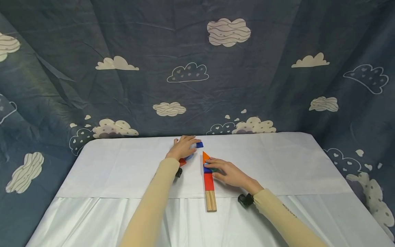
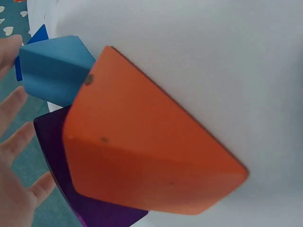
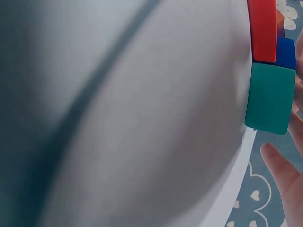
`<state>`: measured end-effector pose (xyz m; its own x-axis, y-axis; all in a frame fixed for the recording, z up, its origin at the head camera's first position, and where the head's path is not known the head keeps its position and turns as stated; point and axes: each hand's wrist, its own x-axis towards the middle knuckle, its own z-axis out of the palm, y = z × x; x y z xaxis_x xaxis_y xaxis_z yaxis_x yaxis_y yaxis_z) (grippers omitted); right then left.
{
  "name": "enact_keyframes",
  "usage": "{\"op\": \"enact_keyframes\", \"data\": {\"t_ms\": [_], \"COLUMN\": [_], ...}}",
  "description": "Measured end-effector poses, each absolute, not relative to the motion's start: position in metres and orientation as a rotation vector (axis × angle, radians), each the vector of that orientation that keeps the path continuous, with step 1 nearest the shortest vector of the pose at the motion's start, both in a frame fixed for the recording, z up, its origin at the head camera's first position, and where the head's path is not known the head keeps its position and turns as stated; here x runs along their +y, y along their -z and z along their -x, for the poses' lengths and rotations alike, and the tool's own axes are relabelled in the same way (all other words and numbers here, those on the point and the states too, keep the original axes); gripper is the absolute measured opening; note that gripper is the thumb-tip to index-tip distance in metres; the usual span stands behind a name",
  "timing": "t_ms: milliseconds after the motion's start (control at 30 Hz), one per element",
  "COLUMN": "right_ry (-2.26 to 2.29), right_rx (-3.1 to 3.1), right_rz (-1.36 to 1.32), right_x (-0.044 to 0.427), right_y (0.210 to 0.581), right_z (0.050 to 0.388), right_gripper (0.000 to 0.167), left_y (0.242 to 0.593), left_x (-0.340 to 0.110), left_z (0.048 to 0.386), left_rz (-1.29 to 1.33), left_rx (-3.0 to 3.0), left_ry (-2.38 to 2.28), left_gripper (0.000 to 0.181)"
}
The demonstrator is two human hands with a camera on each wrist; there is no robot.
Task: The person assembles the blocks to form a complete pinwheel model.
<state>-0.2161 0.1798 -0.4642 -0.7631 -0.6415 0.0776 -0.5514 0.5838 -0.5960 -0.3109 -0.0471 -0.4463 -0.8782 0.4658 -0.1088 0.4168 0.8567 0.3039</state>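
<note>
My left hand hovers at the far side of the table, fingers spread over a loose group of blocks. The left wrist view shows an orange block nearest the camera, with a purple block partly behind it. Beyond them lie a light blue block and a dark blue block, close to the fingertips. Straight fingers of my right hand rest at a row of blocks. That row has an orange triangle, a blue block, a red block and plain wood pieces. Beside it sits a green block.
A white cloth covers the table. Behind it hangs a dark blue curtain with cloud prints, close to the table's far edge. Small black wrist cameras sit under both wrists.
</note>
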Motion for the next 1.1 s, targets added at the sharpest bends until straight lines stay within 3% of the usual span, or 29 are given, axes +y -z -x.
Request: {"op": "enact_keyframes", "data": {"t_ms": [1100], "right_ry": [0.941], "right_rx": [2.655], "right_rz": [1.006], "right_x": [0.18], "right_y": [0.463], "right_z": [0.217], "right_gripper": [0.039], "left_y": [0.457], "left_x": [-0.038], "left_z": [0.311], "left_rz": [-0.67], "left_rx": [2.93], "left_ry": [-0.522], "left_gripper": [0.022]}}
